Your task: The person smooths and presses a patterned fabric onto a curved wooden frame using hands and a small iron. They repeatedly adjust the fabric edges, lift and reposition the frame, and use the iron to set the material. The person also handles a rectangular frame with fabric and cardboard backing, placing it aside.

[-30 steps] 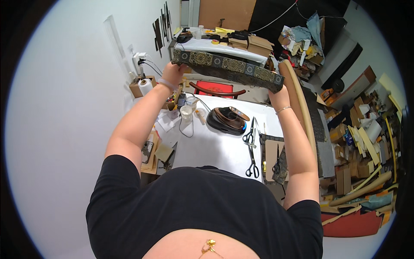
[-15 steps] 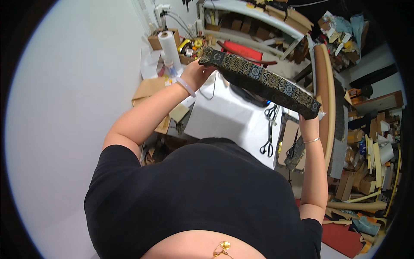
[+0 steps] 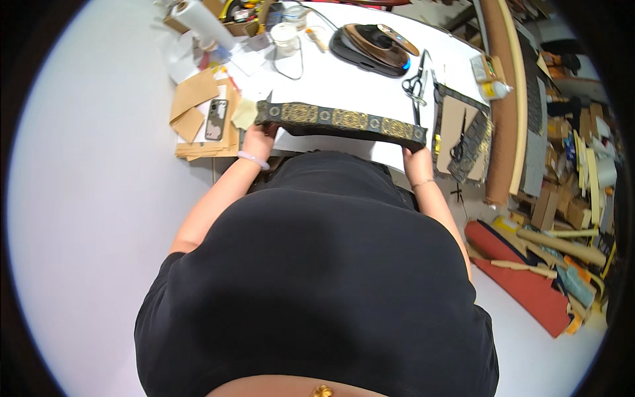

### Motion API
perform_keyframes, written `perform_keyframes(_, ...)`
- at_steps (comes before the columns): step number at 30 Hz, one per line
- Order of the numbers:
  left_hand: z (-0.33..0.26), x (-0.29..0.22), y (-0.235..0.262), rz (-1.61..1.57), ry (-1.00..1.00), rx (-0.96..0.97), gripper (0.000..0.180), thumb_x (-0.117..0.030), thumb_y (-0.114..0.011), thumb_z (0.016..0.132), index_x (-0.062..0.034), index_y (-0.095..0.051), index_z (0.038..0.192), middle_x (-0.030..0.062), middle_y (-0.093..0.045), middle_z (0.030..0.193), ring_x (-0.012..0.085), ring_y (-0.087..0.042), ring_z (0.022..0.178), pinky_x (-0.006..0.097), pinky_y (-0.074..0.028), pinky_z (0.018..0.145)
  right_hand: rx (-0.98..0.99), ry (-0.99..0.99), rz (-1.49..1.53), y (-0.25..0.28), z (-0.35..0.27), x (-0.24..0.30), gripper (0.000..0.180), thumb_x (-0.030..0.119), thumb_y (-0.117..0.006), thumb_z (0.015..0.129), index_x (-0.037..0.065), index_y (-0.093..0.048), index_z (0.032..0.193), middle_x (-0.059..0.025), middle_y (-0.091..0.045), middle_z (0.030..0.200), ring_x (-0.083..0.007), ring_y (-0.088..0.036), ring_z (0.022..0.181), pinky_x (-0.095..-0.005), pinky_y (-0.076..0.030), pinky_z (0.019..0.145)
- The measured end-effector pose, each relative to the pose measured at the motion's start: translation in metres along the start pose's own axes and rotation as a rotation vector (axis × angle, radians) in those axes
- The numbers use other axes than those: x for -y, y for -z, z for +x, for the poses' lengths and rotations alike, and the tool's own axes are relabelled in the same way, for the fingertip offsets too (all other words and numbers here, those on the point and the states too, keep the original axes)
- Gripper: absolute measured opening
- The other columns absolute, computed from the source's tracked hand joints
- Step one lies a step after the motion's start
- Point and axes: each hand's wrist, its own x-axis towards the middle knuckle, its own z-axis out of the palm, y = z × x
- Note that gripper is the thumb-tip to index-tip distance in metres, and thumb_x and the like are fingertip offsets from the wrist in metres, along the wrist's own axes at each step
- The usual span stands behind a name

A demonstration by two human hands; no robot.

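Note:
Both ends of a long panel covered in black fabric (image 3: 340,119), patterned with gold medallions and pale squares, are in my grasp. It stands on edge low over the near part of the white table (image 3: 317,86); whether it touches the top I cannot tell. My left hand (image 3: 259,139) is closed at its left end, the fingers partly behind it. At the right end my right hand (image 3: 417,164) is closed too, its fingertips hidden. Beyond the panel sits a brown and black iron (image 3: 374,47), with black scissors (image 3: 415,86) to its right.
A phone (image 3: 215,120) lies on brown paper envelopes (image 3: 188,106) at the left. Farther back are a white roll (image 3: 198,23) and a white tub (image 3: 285,40). On the right, a covered board (image 3: 456,132) holds another pair of scissors, beside a long brown roll (image 3: 506,99).
Both hands have brought the panel down and nearer to me, from raised and slanted to low and nearly level. The view has tilted, showing more of the tabletop and the iron.

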Motion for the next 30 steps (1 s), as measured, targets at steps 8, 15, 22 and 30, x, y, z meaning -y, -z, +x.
perform_keyframes(8,0.005,-0.005,0.007,0.169,0.152,0.041,0.022,-0.011,-0.076,0.096,0.0001,-0.073,0.114,0.0163,-0.079,0.1,0.0267,-0.076,0.089,0.039,-0.057,0.081,-0.004,-0.244,0.892,0.018,0.001,0.016,0.036,0.014,-0.057,0.109,0.003,-0.063,0.142,-0.0036,-0.072,0.121,-0.0113,-0.066,0.109,-0.0276,-0.052,0.095)
perform_keyframes(15,0.005,-0.021,0.012,0.17,0.111,0.009,0.02,-0.013,-0.074,0.095,0.0043,-0.074,0.105,0.0195,-0.077,0.093,0.0301,-0.075,0.083,0.04,-0.057,0.077,-0.193,-0.388,1.136,0.036,-0.016,0.066,0.029,0.036,-0.07,0.104,0.008,-0.073,0.112,0.0052,-0.066,0.094,-0.0038,-0.053,0.08,-0.0222,-0.046,0.076)
perform_keyframes(22,0.003,-0.033,0.016,0.138,0.031,-0.015,0.027,-0.019,-0.073,0.093,0.0078,-0.074,0.096,0.027,-0.074,0.085,0.0392,-0.074,0.079,0.045,-0.056,0.073,-0.211,-0.418,1.157,0.034,-0.01,0.077,0.021,0.029,-0.072,0.103,0.008,-0.072,0.106,0.0104,-0.055,0.074,-0.0017,-0.043,0.066,-0.0204,-0.035,0.063)
perform_keyframes(30,0.006,-0.017,0.014,0.318,0.116,0.021,0.021,-0.018,-0.075,0.096,0.0018,-0.076,0.102,0.0214,-0.077,0.094,0.0381,-0.075,0.087,0.044,-0.057,0.081,-0.137,-0.43,1.32,0.041,-0.014,0.079,0.032,0.042,-0.07,0.104,0.011,-0.068,0.112,0.0045,-0.061,0.091,-0.0055,-0.052,0.078,-0.0251,-0.042,0.071)
